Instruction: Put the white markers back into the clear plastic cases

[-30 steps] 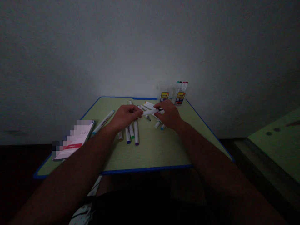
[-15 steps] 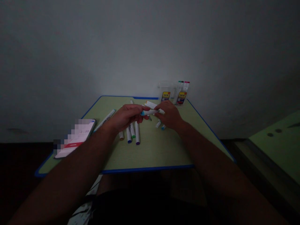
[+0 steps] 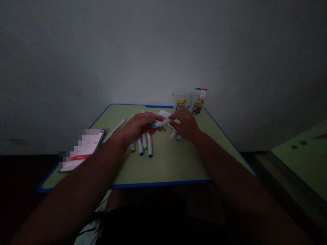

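Note:
Over the middle of the table, a white marker (image 3: 164, 123) with a light blue end lies almost level between my hands. My left hand (image 3: 140, 126) closes its fingers about the blue end. The other end is pinched in the fingers of my right hand (image 3: 186, 125), which hide its tip. Beneath my left hand are several white markers with coloured ends, among them a purple-ended marker (image 3: 150, 145) and a blue-ended marker (image 3: 140, 147). More white markers (image 3: 165, 114) lie behind and below my right hand, partly covered by it.
A phone (image 3: 84, 149) with a lit screen rests at the table's left, beside a long marker (image 3: 114, 130). Two clear plastic cases stand at the back right: one case (image 3: 181, 102) near my right hand, another case (image 3: 198, 104) holding several markers. The wall rises behind the blue-edged table (image 3: 173, 170).
The held marker has turned slightly, and its blue end shows more fully beside my left fingers. Both hands have otherwise stayed nearly in place.

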Demonstrator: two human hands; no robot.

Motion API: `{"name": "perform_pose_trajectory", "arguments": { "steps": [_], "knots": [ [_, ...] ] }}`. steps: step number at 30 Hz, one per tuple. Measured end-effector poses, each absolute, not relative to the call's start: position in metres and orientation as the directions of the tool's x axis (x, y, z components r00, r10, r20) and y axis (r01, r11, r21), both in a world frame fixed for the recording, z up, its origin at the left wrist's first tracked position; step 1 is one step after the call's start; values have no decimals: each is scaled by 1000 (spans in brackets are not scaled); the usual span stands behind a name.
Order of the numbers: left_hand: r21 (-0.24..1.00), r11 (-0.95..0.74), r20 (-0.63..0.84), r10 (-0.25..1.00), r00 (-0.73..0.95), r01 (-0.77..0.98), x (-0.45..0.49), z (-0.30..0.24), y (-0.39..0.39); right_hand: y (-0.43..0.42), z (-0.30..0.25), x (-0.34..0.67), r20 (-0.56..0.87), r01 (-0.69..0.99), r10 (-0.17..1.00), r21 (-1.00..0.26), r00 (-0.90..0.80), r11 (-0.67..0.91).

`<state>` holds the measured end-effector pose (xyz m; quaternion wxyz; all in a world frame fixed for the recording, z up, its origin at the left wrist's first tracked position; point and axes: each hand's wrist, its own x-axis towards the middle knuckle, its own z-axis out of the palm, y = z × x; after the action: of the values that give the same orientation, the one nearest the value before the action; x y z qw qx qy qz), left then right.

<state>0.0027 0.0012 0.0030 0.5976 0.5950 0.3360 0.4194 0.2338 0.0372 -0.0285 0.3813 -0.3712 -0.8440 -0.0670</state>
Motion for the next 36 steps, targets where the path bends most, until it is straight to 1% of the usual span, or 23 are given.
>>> {"name": "perform_pose_trajectory", "arguments": {
  "steps": [3, 6, 8, 11, 13, 14, 16, 18, 19, 20, 22, 24, 26, 32, 36],
  "knots": [
    [997, -28, 54, 912, 407, -70, 4, 3, 2, 34, -26, 229, 725, 647, 513, -122, -461, 753],
    [1000, -22, 13, 906, 423, 16, 3, 0, 4, 29, -23, 225, 715, 638, 498, -95, -491, 764],
    [999, -23, 0, 905, 425, 49, 3, -2, 7, 26, -21, 225, 722, 649, 498, -88, -481, 756],
    [999, 17, -28, 936, 351, 35, 2, -2, 10, 26, -16, 230, 773, 713, 507, -102, -382, 693],
    [999, 46, -42, 961, 274, -9, 3, -1, 11, 27, -12, 237, 796, 763, 534, -150, -283, 629],
    [998, 49, -40, 971, 236, -32, 3, -1, 12, 28, -10, 241, 784, 779, 568, -185, -250, 599],
    [997, 33, -22, 986, 165, -66, 4, -1, 14, 30, -6, 248, 687, 795, 680, -249, -258, 553],
    [997, 14, -5, 994, 111, -80, 4, -2, 16, 30, -3, 255, 491, 801, 801, -293, -342, 522],
    [996, 5, 3, 996, 92, -85, 4, -3, 16, 30, -2, 257, 378, 801, 839, -307, -392, 513],
    [996, -3, 10, 997, 79, -88, 4, -4, 17, 29, -1, 259, 272, 798, 857, -320, -438, 510],
    [995, -12, 19, 998, 68, -95, 3, -5, 17, 28, -1, 262, 101, 782, 851, -349, -516, 516],
    [994, -20, 27, 997, 66, -107, 3, -5, 17, 28, -2, 263, -2, 759, 817, -372, -577, 535],
    [993, -24, 32, 997, 69, -120, 2, -4, 17, 27, -3, 264, -53, 743, 788, -376, -614, 554],
    [987, -21, 34, 996, 81, -157, 1, -3, 17, 25, -6, 263, -131, 714, 725, -359, -676, 601],
    [986, -12, 27, 996, 84, -166, 1, -2, 15, 22, -3, 259, -160, 733, 729, -323, -665, 598]
  ]
}}
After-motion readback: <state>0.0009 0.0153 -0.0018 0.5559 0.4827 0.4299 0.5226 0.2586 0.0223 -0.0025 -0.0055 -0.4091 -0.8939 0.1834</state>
